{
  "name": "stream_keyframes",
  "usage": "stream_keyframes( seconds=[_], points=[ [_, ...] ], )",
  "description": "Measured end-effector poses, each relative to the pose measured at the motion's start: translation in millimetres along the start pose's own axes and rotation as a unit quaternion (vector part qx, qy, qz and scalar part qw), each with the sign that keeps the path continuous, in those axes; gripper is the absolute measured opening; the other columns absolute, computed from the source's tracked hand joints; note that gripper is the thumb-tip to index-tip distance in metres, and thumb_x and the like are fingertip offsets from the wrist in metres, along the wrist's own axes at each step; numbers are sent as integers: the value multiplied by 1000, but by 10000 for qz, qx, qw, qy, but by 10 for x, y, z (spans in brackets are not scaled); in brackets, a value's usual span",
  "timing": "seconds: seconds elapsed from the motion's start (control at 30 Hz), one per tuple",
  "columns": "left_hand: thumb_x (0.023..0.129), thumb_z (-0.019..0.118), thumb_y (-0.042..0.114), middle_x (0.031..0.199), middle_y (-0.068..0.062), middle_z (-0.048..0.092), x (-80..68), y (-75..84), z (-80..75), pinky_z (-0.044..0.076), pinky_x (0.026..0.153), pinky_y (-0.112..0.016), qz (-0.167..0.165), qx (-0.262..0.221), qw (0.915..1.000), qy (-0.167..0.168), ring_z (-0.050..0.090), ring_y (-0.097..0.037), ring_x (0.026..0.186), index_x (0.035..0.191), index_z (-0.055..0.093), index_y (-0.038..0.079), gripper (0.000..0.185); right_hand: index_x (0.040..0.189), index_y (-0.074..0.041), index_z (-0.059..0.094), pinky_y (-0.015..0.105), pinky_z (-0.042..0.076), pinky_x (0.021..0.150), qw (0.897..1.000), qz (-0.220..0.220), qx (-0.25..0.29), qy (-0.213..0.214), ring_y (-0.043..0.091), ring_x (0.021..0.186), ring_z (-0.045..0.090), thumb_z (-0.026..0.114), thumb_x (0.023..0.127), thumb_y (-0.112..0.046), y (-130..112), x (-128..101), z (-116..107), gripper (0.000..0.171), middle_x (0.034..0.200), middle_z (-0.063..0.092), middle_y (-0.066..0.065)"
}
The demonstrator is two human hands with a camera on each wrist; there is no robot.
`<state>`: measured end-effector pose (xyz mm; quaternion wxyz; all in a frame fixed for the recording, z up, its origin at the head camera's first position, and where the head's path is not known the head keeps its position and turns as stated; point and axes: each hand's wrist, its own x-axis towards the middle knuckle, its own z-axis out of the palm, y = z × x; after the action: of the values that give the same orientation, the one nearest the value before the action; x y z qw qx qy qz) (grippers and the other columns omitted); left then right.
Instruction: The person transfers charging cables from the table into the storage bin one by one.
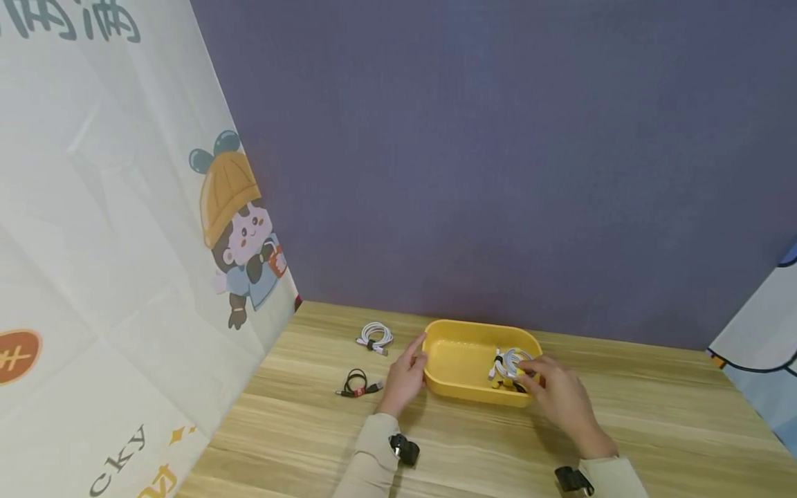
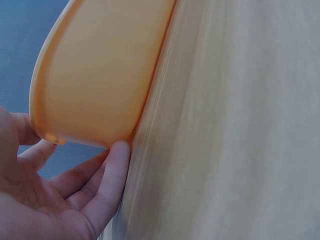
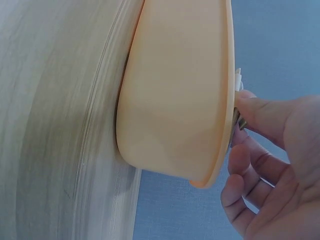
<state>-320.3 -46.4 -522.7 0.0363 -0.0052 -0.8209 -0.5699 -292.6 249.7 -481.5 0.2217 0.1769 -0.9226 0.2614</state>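
Observation:
A yellow plastic bin (image 1: 457, 396) stands on the wooden table. My left hand (image 1: 403, 382) rests at its left end; in the left wrist view its fingers (image 2: 111, 175) touch the end wall. Over the right end of the bin, my right hand (image 1: 563, 398) pinches a coiled white cable (image 1: 512, 360) between thumb and fingertips. A black tie and light plugs show on that cable. Under it lie yellow and black pieces, partly covered. In the right wrist view the bin's wall (image 3: 175, 90) hides most of what the hand (image 3: 270, 165) holds.
To the left of the bin lies another coiled white cable (image 1: 376, 337) with a black tie. Nearer to me is a short black cable (image 1: 357, 389) with a red tie. A dark partition (image 1: 473, 173) rises behind the table, and a printed white panel (image 1: 112, 228) borders the left.

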Motion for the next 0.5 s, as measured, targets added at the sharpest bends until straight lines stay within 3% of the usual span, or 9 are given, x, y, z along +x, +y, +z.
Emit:
stream_keyframes(
  seconds=[0.5],
  points=[
    [109, 46, 30, 85, -2, 64, 11, -8, 22, 52, 61, -27, 9, 67, 10000, 32, 60, -12, 62, 154, 45, 38, 45, 110, -13, 80, 22, 35, 51, 9996, 130, 15, -244, -1, 60, 42, 81, 88, -18, 3, 26, 68, 23, 95, 72, -1]
  ],
)
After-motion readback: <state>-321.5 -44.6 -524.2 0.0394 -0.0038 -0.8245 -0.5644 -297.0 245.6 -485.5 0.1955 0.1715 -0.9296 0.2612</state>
